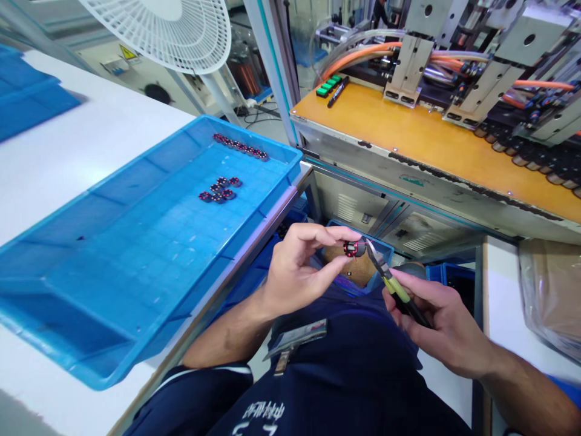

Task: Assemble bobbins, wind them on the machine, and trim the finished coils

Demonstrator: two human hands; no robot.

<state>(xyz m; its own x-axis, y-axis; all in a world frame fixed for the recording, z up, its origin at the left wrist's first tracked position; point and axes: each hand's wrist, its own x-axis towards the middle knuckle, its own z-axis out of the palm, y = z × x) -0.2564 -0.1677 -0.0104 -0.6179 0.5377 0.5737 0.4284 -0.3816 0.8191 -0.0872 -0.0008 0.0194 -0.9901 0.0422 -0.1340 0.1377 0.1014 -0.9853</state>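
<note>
Between the thumb and fingers of my left hand is a small black motor stator wound with red wire. My right hand grips a pair of cutting pliers with yellow-green and black handles. The jaws of the pliers are at the right side of the stator, beside a thin red wire end. Whether the jaws touch the wire, I cannot tell. To the left, a large blue tray holds more wound stators, several in a loose cluster and several in a row along its far wall.
Below my hands stands a blue bin with a brown bottom. Ahead is a machine with an orange-yellow worktop, carrying a marker pen and a chain of dark fixtures. A white fan stands behind the tray. Wrapped cardboard lies at right.
</note>
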